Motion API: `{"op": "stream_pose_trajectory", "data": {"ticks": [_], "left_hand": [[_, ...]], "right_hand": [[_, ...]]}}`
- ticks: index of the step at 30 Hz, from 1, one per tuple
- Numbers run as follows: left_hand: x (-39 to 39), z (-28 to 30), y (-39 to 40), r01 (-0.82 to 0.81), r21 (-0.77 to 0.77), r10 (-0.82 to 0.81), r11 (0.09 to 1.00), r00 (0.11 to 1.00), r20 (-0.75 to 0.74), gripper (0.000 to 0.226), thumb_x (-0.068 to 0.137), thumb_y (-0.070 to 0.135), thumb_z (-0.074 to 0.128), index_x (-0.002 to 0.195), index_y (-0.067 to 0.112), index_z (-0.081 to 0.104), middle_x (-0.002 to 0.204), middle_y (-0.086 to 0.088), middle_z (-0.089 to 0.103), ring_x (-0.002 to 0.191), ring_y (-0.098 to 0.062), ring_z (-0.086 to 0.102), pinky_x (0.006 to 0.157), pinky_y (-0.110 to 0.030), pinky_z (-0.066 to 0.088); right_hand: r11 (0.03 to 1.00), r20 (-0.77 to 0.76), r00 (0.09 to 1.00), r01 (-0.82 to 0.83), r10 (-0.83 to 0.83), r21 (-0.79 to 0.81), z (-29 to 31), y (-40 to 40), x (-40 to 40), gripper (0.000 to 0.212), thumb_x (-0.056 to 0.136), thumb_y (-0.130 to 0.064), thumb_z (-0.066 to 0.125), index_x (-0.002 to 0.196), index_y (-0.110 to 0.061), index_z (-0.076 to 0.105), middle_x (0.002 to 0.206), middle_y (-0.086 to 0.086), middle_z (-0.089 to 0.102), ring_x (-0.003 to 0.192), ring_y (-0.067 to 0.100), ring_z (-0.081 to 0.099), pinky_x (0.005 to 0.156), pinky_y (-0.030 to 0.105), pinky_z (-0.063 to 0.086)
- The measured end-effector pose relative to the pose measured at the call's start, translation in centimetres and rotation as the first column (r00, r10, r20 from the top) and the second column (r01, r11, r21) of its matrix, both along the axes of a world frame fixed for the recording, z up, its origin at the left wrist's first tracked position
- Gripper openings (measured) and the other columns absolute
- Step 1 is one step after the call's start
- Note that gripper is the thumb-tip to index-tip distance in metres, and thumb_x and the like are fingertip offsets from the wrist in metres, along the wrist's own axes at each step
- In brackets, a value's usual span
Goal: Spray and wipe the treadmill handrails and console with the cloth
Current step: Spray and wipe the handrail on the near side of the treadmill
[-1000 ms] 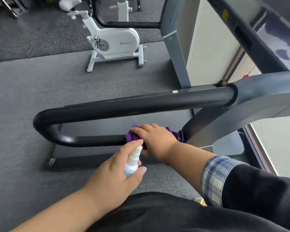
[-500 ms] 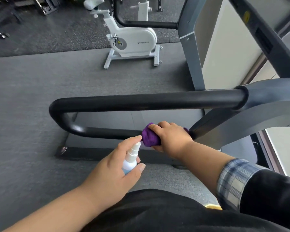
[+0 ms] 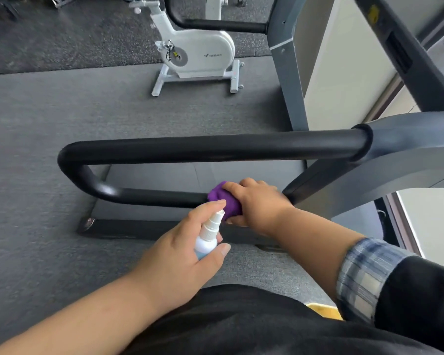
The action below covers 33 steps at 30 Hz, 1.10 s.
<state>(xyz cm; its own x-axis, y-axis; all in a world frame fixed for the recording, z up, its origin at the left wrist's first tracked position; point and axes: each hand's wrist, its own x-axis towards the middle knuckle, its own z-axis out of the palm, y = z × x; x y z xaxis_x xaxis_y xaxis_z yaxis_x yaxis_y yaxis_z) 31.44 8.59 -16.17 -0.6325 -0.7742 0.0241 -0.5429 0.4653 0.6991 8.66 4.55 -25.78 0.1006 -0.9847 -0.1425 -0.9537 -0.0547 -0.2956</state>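
A: From the head view, what is the right hand (image 3: 256, 203) doing?

B: Its fingers are curled over a purple cloth (image 3: 223, 199), which is bunched around the lower bar of the black handrail (image 3: 215, 147). The cloth pokes out just past the fingertips and under the palm, and it touches the bar there.

A: And the left hand (image 3: 180, 254)?

B: It grips a small spray bottle (image 3: 208, 237), thumb wrapped across the front and the forefinger raised over the white nozzle. The nozzle sits just beside the cloth, almost against it, close in front of the right hand's thumb.

A: Anything in the bottle?

B: The body is pale and looks bluish low down, but most of it is hidden in the palm, so I cannot tell how full it is.

A: Where does the rail run from those hands?

B: Beyond the right hand's knuckles the lower bar goes off to the left, bends up in a loop, and comes back as the upper bar above both hands, ending in a grey treadmill frame (image 3: 408, 160) past the right wrist. Beneath the hands lies the dark treadmill deck (image 3: 190, 179).

A: Farther off?

B: Well beyond the rail stands a white exercise bike (image 3: 198, 55) on the grey floor (image 3: 36, 124). The right forearm comes out of a plaid cuff (image 3: 362, 275) under a black sleeve.
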Motion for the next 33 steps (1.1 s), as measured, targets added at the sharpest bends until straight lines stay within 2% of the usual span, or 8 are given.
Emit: {"op": "stream_pose_trajectory", "data": {"ticks": [3,7,14,28,33], "left_hand": [[0.2,-0.1,0.0,-0.001,0.015,0.001,1.000,1.000,-0.003,0.060,0.083,0.055,0.057,0.132,0.074,0.026,0.105,0.027,0.060,0.097,-0.004,0.061,0.083,-0.006,0.040],[1.4,0.2,0.0,-0.017,0.026,0.016,1.000,1.000,0.016,0.060,0.084,0.056,0.057,0.131,0.076,0.026,0.109,0.032,0.058,0.100,0.002,0.060,0.083,-0.002,0.038],[4.0,0.4,-0.3,-0.076,0.036,0.074,0.996,0.996,0.050,0.059,0.083,0.058,0.056,0.129,0.077,0.025,0.108,0.029,0.060,0.102,0.000,0.059,0.086,-0.002,0.037],[8.7,0.3,-2.3,-0.085,0.034,0.085,0.996,0.996,0.008,0.059,0.085,0.056,0.058,0.131,0.076,0.027,0.105,0.029,0.060,0.099,-0.002,0.061,0.084,-0.004,0.039],[11.6,0.5,-3.8,-0.042,0.026,0.042,0.999,0.999,0.004,0.060,0.085,0.056,0.057,0.130,0.077,0.025,0.106,0.028,0.059,0.099,-0.004,0.060,0.084,-0.006,0.040]], "right_hand": [[0.999,-0.069,0.997,0.015,-0.018,-0.045,-0.5,0.9,-0.5,0.087,0.076,-0.071,0.067,0.145,-0.042,0.022,0.124,0.000,0.054,0.105,0.032,0.058,0.083,0.047,0.051],[0.997,-0.044,0.999,0.027,-0.031,-0.069,-0.8,0.4,0.0,0.082,0.078,-0.072,0.064,0.143,-0.042,0.025,0.119,0.000,0.056,0.101,0.030,0.059,0.076,0.046,0.055],[0.993,-0.045,0.999,0.026,-0.032,-0.116,-0.9,-0.6,1.9,0.073,0.075,-0.068,0.065,0.135,-0.040,0.034,0.108,-0.002,0.058,0.094,0.029,0.061,0.070,0.040,0.054],[0.987,-0.074,0.997,0.025,-0.037,-0.162,-0.6,-3.0,6.9,0.072,0.076,-0.069,0.063,0.136,-0.039,0.038,0.113,-0.003,0.061,0.094,0.028,0.063,0.072,0.041,0.056],[0.987,-0.060,0.998,0.013,-0.023,-0.159,0.1,-5.4,11.6,0.072,0.077,-0.069,0.062,0.137,-0.039,0.037,0.114,-0.003,0.060,0.097,0.027,0.062,0.072,0.040,0.055]]}}
